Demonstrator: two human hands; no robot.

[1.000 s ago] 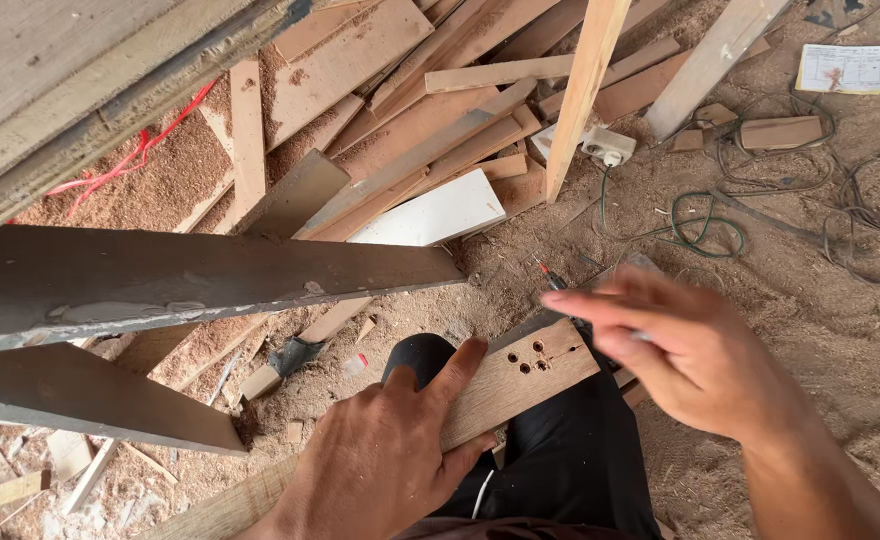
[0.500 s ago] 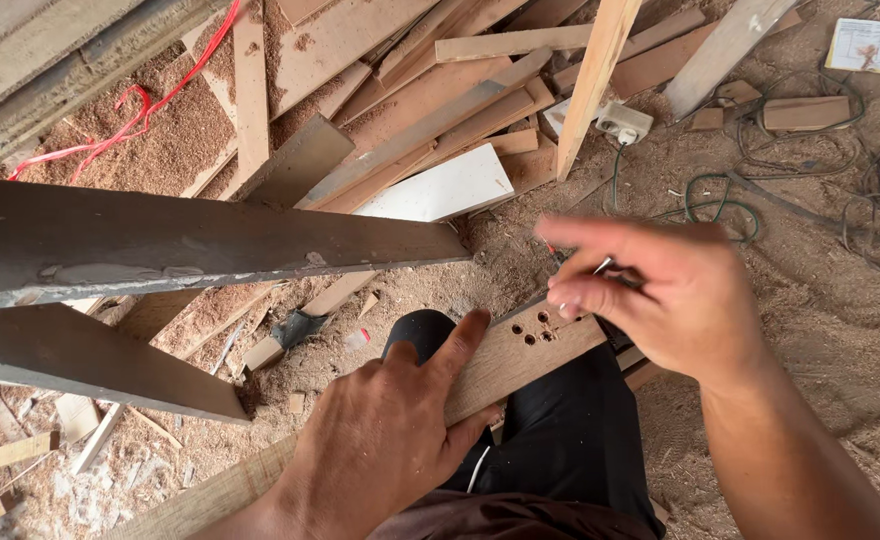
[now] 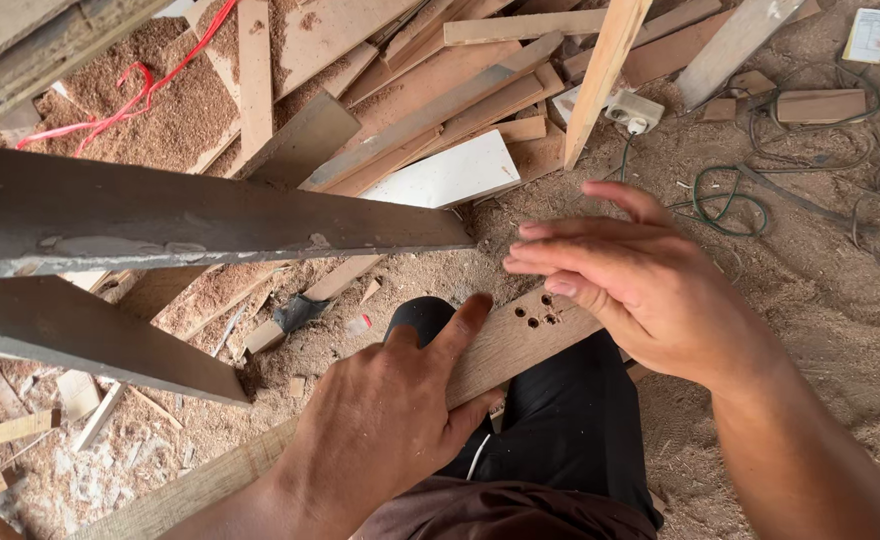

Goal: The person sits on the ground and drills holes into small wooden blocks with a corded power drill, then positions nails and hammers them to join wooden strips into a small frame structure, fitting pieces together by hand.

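Note:
A long wooden plank [image 3: 505, 345] with three drilled holes near its far end runs diagonally across my lap. My left hand [image 3: 385, 420] rests flat on top of it, thumb stretched toward the holes, pressing it down rather than wrapping it. My right hand [image 3: 640, 285] hovers just above the holed end, fingers extended together and pointing left, the fingertips close to the holes. Nothing shows between those fingers.
Two dark metal beams [image 3: 190, 225] jut in from the left. A heap of wood offcuts [image 3: 430, 100] and a white board [image 3: 450, 172] lie beyond. Sawdust covers the ground, with green cable [image 3: 725, 195], a white power socket [image 3: 632, 110] and a red cord [image 3: 130, 95].
My right hand has moved left over the plank's holed end and its fingers have straightened. My left hand stays pressed on the plank. The view has shifted slightly.

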